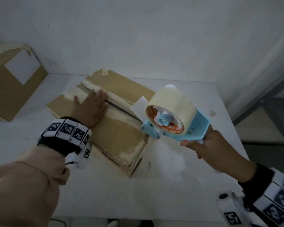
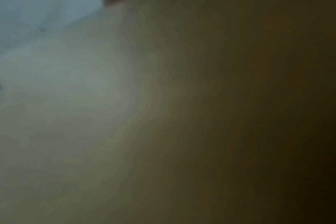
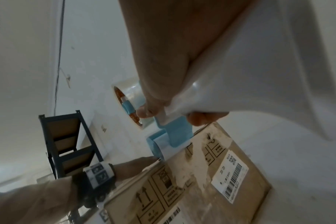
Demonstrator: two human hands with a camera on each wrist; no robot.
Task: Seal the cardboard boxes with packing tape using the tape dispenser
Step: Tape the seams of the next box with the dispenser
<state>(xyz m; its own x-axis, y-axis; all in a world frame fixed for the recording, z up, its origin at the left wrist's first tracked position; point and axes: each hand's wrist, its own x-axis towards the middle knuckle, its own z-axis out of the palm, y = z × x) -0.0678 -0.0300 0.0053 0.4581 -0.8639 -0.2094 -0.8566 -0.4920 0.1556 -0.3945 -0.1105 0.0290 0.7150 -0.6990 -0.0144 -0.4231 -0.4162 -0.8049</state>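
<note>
Head view showed the left hand point(image 1: 90, 108) lying flat, fingers straight, on the top flaps of the cardboard box point(image 1: 120, 136) at the middle of the table point(image 1: 179, 185), while the right hand point(image 1: 208, 145) was wrapped round the handle of the tape dispenser point(image 1: 170, 115), held at the box's near right corner. The centre seam point(image 1: 121, 109) still gaped dark with only old tape scraps about it, so by my judgement no fresh strip was yet laid. A second box point(image 1: 15, 82) at the far left looked still to be sealed.
</note>
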